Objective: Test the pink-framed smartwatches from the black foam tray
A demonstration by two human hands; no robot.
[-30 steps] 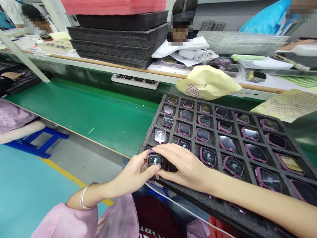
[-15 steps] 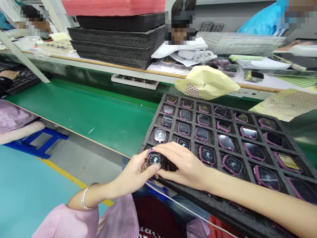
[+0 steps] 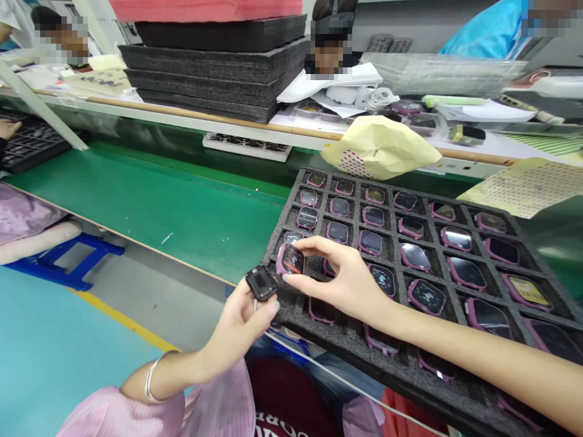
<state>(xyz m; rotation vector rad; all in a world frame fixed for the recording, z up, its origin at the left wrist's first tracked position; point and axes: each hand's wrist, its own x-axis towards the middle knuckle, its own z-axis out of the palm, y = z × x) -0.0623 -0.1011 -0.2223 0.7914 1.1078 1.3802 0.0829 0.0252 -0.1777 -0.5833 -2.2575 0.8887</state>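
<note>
My left hand (image 3: 243, 318) pinches a small black square device (image 3: 261, 283) with a white cable behind it, just off the tray's left corner. My right hand (image 3: 341, 273) holds a purple-framed watch (image 3: 291, 259) by its edge, tilted, over the left column of the black foam tray (image 3: 291, 303). Rows of purple watches sit in the tray's compartments, among them one with a lit yellow screen (image 3: 528, 291). Some other screens show a white dial.
Black foam sheets (image 3: 204, 67) are stacked on the shelf (image 3: 182, 120) behind. Yellow bubble bags (image 3: 382, 149) hang over the shelf edge. A green bench (image 3: 159, 194) extends left to another tray (image 3: 36, 142) and a person's hand (image 3: 9, 128). Other people sit beyond the shelf.
The watch has come off the black device and moved up and right in my right hand, toward the tray. My left hand has drawn slightly left with the black device, now uncovered.
</note>
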